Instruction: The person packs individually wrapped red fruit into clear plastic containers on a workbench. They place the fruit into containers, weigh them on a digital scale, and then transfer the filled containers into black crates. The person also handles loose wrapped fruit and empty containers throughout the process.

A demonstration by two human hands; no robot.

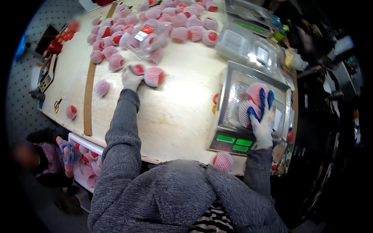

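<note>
My left hand (132, 80), in a white glove with blue fingers, reaches over the table and closes around a red apple (138, 70) in a pink foam net. Just right of it lies another netted apple (154, 77). On the right, a clear plastic box (234, 110) sits on a metal weighing scale (222, 123) with a green lit display. Two netted apples, a far one (256, 92) and a near one (245, 112), are in that box. Over them is my gloved right hand (264, 124), fingers stretched and spread, touching their right sides.
Many netted apples (179, 34) crowd the table's far side, with a clear bag (149, 42) on them. Stacked clear boxes (243, 48) stand beyond the scale. One netted apple (223, 161) lies by the near edge. At left are scissors (57, 105) and a co-worker's gloved hand (69, 153) over a white crate (87, 144).
</note>
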